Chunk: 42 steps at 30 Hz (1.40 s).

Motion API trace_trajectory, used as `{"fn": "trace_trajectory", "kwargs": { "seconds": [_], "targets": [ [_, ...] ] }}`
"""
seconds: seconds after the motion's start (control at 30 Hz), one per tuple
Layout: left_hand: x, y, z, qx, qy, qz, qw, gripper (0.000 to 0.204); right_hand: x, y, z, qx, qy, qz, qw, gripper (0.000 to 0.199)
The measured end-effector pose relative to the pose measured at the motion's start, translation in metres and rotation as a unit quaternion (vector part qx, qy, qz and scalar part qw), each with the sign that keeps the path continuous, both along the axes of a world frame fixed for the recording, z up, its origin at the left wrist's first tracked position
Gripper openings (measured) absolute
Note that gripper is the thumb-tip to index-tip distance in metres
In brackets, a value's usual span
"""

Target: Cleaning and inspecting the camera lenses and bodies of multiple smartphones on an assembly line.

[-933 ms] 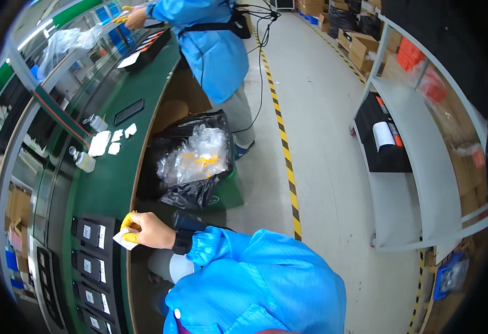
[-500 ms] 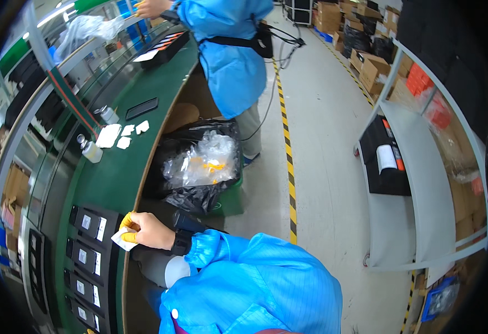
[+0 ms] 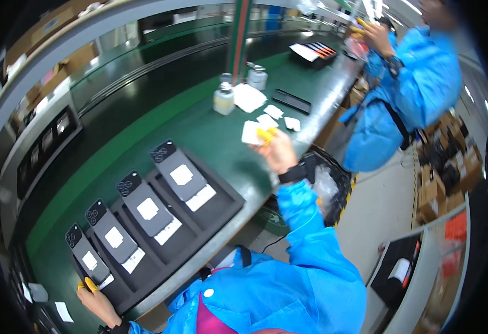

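My right hand (image 3: 279,151), wearing yellow finger cots, pinches a small white wipe (image 3: 250,133) above the green workbench. Beneath and beside it lie loose white wipes (image 3: 274,112), some partly hidden by the hand. My left hand (image 3: 98,305), also in yellow finger cots, rests at the near left end of a black tray (image 3: 210,186), its fingertips apart beside the last phone (image 3: 91,259). Several dark grey phones lie side by side in the tray, camera end outward, each with a white label on its back, including the right-hand phone (image 3: 180,173).
White bottles (image 3: 224,99) stand by a bench post next to a stack of wipes (image 3: 249,98). A black phone-shaped frame (image 3: 292,102) lies nearby. A co-worker in a blue smock (image 3: 422,78) stands farther right, near a black-bagged bin (image 3: 333,181). Shelving is at lower right.
The view has swung left toward the bench, bringing the whole tray and my left hand into sight. My right hand, still holding the wipe, has moved from beside the tray to the loose wipes.
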<state>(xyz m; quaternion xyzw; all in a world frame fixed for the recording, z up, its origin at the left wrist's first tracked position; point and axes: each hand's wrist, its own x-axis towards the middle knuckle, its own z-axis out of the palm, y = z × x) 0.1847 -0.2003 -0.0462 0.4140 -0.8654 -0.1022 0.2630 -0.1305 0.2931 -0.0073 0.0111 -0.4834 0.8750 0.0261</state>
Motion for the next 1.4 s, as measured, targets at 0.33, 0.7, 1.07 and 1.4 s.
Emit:
{"fn": "trace_trajectory", "kwargs": {
  "seconds": [0.33,0.7,1.07,1.4],
  "targets": [
    [-0.002,0.030,0.037,0.032,-0.006,-0.027,0.999,0.047,-0.139,-0.005,0.048,0.318,0.133,-0.115,0.932,0.027],
    [0.021,-0.003,-0.007,-0.007,-0.015,-0.027,1.000,0.030,-0.185,-0.003,0.037,0.725,0.457,-0.271,0.439,0.022],
    [0.014,0.016,0.003,-0.012,-0.059,-0.004,0.998,0.024,-0.181,-0.011,0.034,0.768,0.405,-0.191,0.457,0.019],
    [0.049,-0.007,0.027,-0.105,-0.084,0.038,0.990,0.038,-0.203,-0.006,0.030,0.793,0.357,-0.199,0.452,0.012]
  ]
}}
